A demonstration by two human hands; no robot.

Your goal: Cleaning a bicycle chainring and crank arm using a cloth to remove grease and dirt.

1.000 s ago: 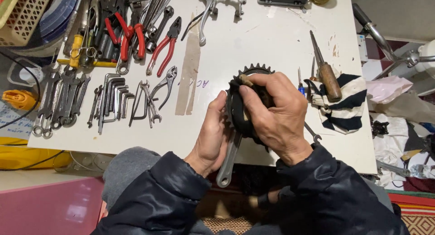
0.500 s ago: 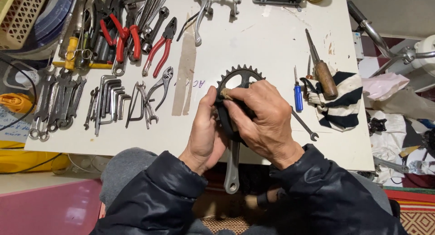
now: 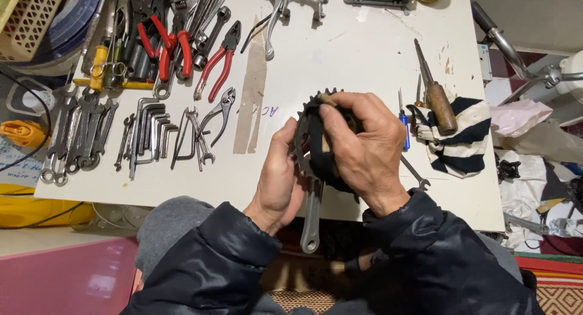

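We've got the bike crankset (image 3: 308,169) up off the white counter (image 3: 340,54), held over its near edge. Our left hand (image 3: 278,181) wraps around the chainring side and steadies it, while our right hand (image 3: 364,146) is closed on a dark rag (image 3: 322,163), pressing it onto the ring. Looks like we're mid-wipe: teeth at the top show bare metal, crank arm hanging down looks untouched, though we can't really tell how clean it is. Count-wise: one crankset, one rag in hand, two red-handled pliers (image 3: 220,66), one wooden-handled tool (image 3: 438,99) on a striped cloth (image 3: 464,142), one small blue screwdriver (image 3: 404,127)
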